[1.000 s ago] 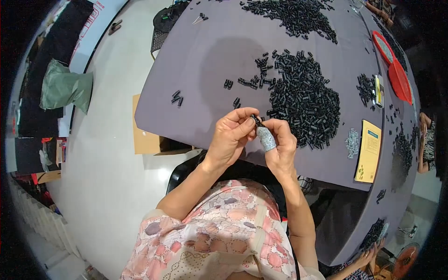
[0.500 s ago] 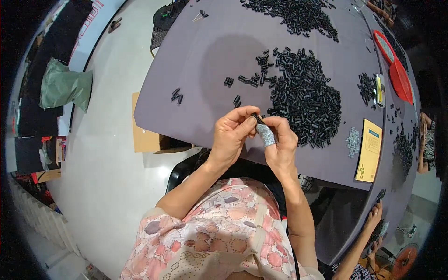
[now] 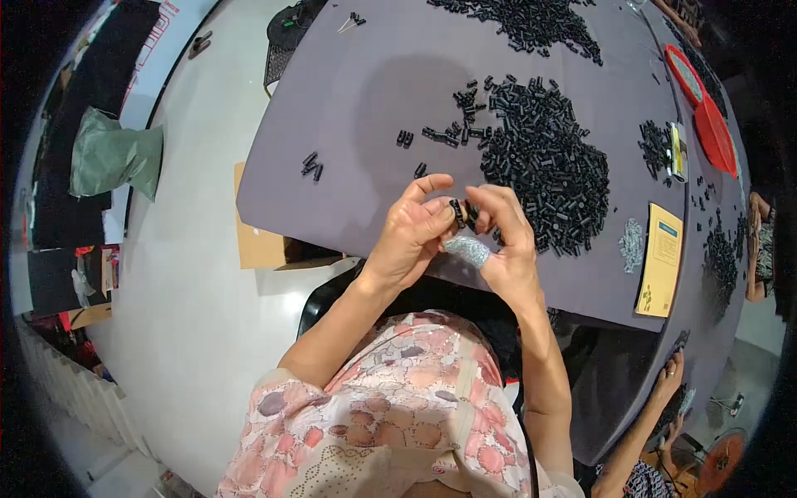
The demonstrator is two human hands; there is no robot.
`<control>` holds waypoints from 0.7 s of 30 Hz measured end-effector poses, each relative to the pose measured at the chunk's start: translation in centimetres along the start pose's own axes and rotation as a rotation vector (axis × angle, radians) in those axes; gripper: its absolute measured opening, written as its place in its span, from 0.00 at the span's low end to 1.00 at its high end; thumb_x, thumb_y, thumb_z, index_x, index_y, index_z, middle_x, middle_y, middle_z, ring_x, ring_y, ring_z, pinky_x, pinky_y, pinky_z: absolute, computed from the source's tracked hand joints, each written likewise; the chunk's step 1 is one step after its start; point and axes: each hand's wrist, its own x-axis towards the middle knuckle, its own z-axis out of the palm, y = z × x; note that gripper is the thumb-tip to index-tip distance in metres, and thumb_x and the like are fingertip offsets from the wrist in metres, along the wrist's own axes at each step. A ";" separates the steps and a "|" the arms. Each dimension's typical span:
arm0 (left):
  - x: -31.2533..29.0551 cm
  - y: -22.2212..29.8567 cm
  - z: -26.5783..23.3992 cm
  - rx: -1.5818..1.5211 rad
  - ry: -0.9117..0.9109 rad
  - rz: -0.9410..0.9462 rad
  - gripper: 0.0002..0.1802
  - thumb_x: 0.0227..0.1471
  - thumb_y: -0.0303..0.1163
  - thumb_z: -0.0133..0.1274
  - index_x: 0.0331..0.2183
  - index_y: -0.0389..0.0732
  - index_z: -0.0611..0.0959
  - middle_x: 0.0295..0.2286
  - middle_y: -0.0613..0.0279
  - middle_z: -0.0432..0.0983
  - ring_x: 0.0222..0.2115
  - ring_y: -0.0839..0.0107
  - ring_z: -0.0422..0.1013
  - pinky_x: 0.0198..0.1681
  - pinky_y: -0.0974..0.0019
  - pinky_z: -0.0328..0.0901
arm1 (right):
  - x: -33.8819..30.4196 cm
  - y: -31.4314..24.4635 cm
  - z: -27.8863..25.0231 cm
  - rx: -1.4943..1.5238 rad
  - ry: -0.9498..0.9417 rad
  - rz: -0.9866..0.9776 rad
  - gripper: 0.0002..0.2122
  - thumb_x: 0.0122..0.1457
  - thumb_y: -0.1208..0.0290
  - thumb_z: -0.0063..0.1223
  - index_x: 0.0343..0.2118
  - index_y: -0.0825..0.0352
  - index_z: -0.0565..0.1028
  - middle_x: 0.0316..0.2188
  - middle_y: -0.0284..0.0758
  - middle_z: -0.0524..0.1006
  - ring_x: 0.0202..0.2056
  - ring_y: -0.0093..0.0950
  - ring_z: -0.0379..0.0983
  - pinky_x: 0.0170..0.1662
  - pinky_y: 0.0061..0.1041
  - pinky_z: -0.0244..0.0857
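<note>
Small black cylindrical pieces are at my fingertips, just over the table's near edge. My left hand (image 3: 407, 224) pinches one black cylindrical piece (image 3: 456, 212) between thumb and fingers, with the index finger raised. Close beside it, my right hand (image 3: 510, 241) has curled fingers around another dark piece (image 3: 471, 217), partly hidden by them. A silvery grey wrap (image 3: 466, 249) covers my right thumb, which points toward the left hand. Beyond my right hand lies a large pile of black cylindrical pieces (image 3: 544, 158). A few loose ones (image 3: 421, 170) rest just past my left hand.
A grey-purple cloth (image 3: 315, 124) covers the table. At right are a yellow booklet (image 3: 662, 261), small silvery bits (image 3: 632, 245) and a red basket (image 3: 716, 145). Another black pile (image 3: 540, 29) lies farther off. Other people's arms (image 3: 643, 423) show along the right side.
My hands have come slightly apart at the fingertips, and my left index finger has lifted. The wrapped right thumb has swung toward the left hand. The view has shifted slightly.
</note>
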 end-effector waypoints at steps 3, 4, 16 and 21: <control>0.0 -0.4 0.8 -0.016 0.010 -0.008 0.27 0.51 0.26 0.54 0.50 0.39 0.62 0.38 0.56 0.72 0.39 0.70 0.71 0.42 0.69 0.67 | 0.6 0.1 -0.2 0.013 -0.047 -0.024 0.20 0.42 0.78 0.61 0.42 0.66 0.71 0.38 0.34 0.71 0.32 0.26 0.69 0.33 0.23 0.65; 0.0 -0.4 0.9 -0.015 0.008 -0.012 0.27 0.51 0.26 0.54 0.50 0.39 0.62 0.38 0.56 0.72 0.39 0.70 0.71 0.42 0.69 0.67 | 0.7 0.3 -0.4 0.038 -0.089 -0.054 0.19 0.42 0.79 0.61 0.41 0.67 0.72 0.39 0.34 0.72 0.33 0.26 0.69 0.33 0.23 0.65; -0.2 -0.5 0.6 -0.136 0.000 -0.120 0.27 0.51 0.20 0.51 0.50 0.41 0.60 0.37 0.56 0.72 0.37 0.70 0.72 0.36 0.71 0.70 | 0.2 1.0 0.1 0.233 -0.076 -0.025 0.13 0.42 0.79 0.61 0.34 0.67 0.76 0.35 0.32 0.76 0.30 0.23 0.70 0.32 0.20 0.64; -0.2 -0.4 0.7 -0.157 0.019 -0.118 0.26 0.50 0.19 0.51 0.50 0.40 0.61 0.37 0.55 0.72 0.37 0.70 0.72 0.38 0.69 0.71 | 0.1 1.6 0.4 0.259 -0.099 -0.003 0.12 0.44 0.79 0.62 0.35 0.68 0.76 0.36 0.31 0.75 0.32 0.18 0.67 0.32 0.17 0.60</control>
